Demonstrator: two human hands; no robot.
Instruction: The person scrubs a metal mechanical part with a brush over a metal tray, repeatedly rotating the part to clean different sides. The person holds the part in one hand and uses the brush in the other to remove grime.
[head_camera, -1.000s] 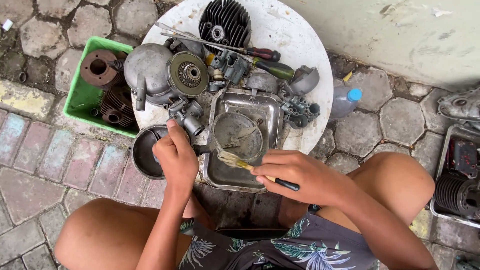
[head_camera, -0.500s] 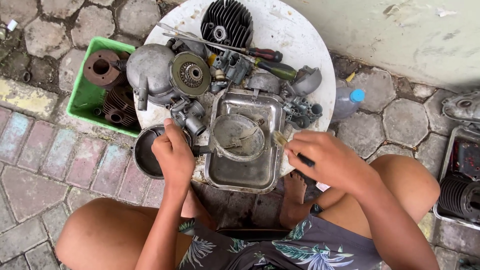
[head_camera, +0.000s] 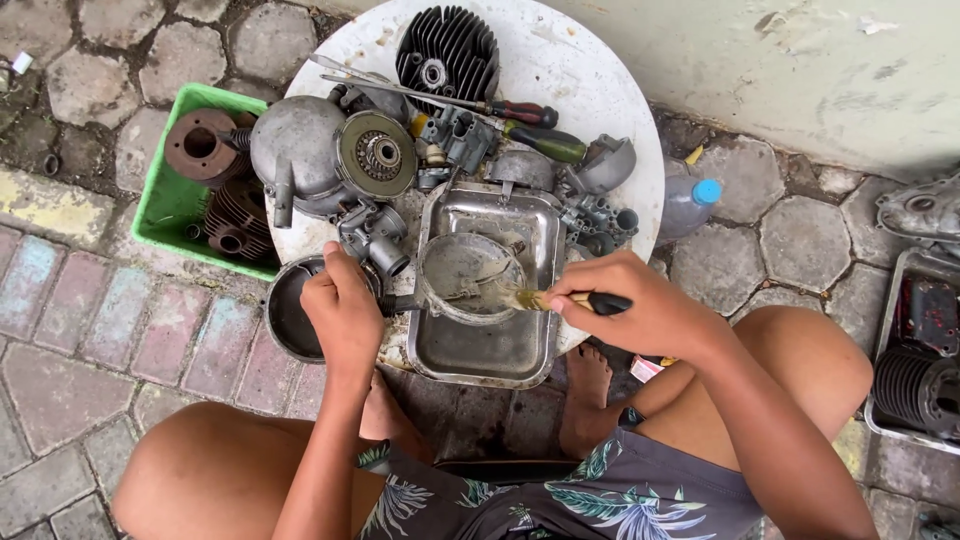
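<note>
A metal tray (head_camera: 440, 355) sits at the near edge of a round white table (head_camera: 585, 80). Inside it lies a round grey ring-shaped part (head_camera: 462, 277) with a dark stub handle pointing left. My left hand (head_camera: 343, 312) grips that handle at the tray's left side. My right hand (head_camera: 635, 312) is closed on a brush (head_camera: 560, 299) with a black handle and yellowish bristles. The bristles touch the ring's right rim.
Engine parts crowd the table: a finned cylinder head (head_camera: 447, 50), a clutch housing (head_camera: 330, 155), two screwdrivers (head_camera: 520, 120), small castings. A green crate (head_camera: 170, 200) of finned parts stands left, a dark bowl (head_camera: 288, 312) beside the tray, a plastic bottle (head_camera: 690, 203) right. My knees flank the tray.
My right hand swung the brush from the tray's lower middle out to the right, then back onto the ring's right rim. My left hand stayed on the handle.
</note>
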